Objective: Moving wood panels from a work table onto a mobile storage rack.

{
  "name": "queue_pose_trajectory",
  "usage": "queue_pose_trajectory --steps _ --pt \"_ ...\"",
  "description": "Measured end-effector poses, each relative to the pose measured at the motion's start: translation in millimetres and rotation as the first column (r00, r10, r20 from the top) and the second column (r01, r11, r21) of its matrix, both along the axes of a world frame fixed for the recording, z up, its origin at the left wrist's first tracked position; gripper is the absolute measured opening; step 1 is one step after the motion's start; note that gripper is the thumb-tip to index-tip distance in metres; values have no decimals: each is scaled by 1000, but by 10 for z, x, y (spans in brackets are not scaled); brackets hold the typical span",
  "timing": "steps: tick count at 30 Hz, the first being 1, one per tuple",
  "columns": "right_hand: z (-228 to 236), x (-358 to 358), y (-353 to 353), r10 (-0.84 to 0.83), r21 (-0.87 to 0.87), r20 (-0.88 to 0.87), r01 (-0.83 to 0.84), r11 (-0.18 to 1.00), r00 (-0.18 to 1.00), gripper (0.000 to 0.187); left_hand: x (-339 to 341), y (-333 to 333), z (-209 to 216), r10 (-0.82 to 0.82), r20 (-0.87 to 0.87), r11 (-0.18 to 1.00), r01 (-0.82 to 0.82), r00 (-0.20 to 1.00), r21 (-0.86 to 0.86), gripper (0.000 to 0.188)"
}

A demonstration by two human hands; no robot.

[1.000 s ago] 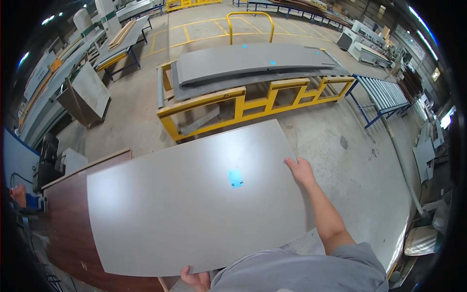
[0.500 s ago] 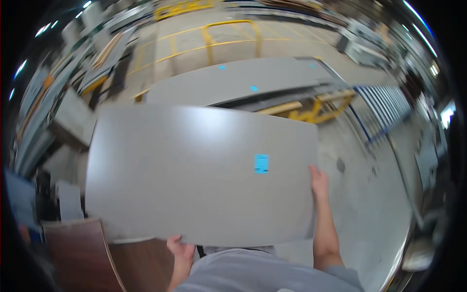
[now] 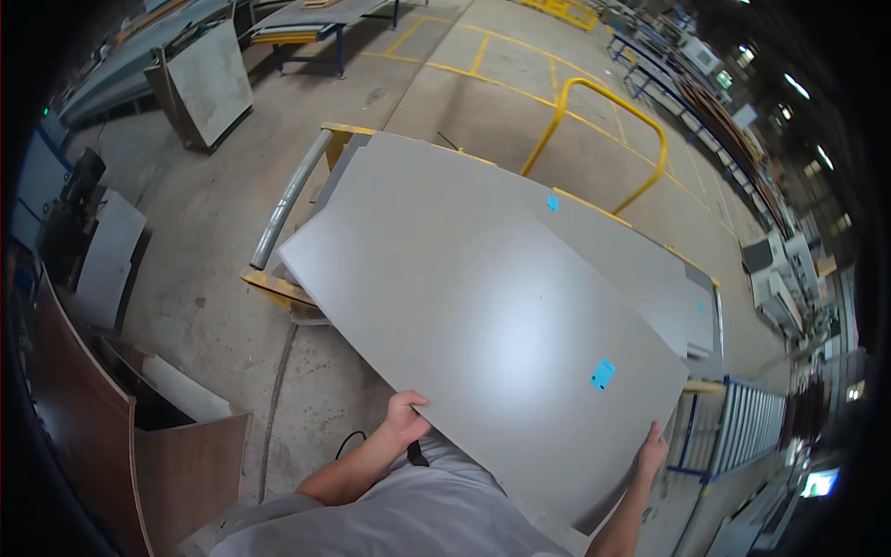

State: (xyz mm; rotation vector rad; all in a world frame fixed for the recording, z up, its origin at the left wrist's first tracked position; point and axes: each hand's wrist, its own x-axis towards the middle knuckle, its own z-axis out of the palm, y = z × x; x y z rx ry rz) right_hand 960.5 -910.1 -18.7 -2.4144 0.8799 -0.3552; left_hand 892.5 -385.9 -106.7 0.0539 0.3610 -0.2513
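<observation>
A large flat grey panel (image 3: 445,278) with a sheen and a blue label (image 3: 602,374) stretches out in front of me. My left hand (image 3: 406,417) grips its near long edge, thumb on top and the fingers hidden underneath. On the short edge at the right, my right hand (image 3: 653,452) holds on in the same way, thumb uppermost. The panel's far part overlaps more grey panels (image 3: 631,265) lying on a yellow-framed cart (image 3: 332,130). Whether it rests on them or hangs just above, I cannot tell.
A yellow tube handle (image 3: 664,139) rises behind the cart. At the right stands a roller conveyor (image 3: 750,418). Brown boards (image 3: 190,478) lean at the lower left. Farther back are a pale board (image 3: 209,84) and a blue-legged table (image 3: 320,14).
My view has turned left. The panel has gone from squarely across my front to slanted, its far end now over the cart's panels. Both hands keep their hold.
</observation>
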Motion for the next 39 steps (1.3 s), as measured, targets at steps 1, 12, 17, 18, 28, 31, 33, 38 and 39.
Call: queue_pose_trajectory --steps 1,12,17,18,28,31,33,38,39 --pt "34 249 -33 20 -6 -9 -20 1000 1000 66 228 -44 -21 20 -9 1000 -20 1000 -6 61" --pt "-142 2860 15 145 -92 -194 -165 982 970 74 1700 -399 -311 234 -100 968 -241 967 -73 60" --pt "-462 3767 -148 214 -74 -268 -241 968 940 75 2105 -649 -450 319 -165 945 -326 933 -21 60" --pt "-552 3877 -189 219 -44 -297 -242 969 930 76 2169 -678 -437 333 -175 940 -340 927 -15 59" --pt "-1265 4950 -16 451 122 -211 -434 893 867 79 2664 -916 -1025 613 -316 751 -409 724 518 41" --pt "-1596 5064 -167 469 162 -210 -442 882 858 82 2868 -967 -829 591 -443 704 -163 674 692 53" --pt "-1822 5162 -225 433 225 -132 -398 889 892 84 2836 -928 -1074 552 -426 667 -74 717 741 64" --pt "-1925 5199 -38 515 376 -211 -417 827 831 83 2858 -887 -1117 556 -378 656 -112 740 746 68" --pt "-1945 5215 -8 493 359 -213 -402 843 844 80 2875 -863 -1135 558 -374 654 -116 741 747 68"
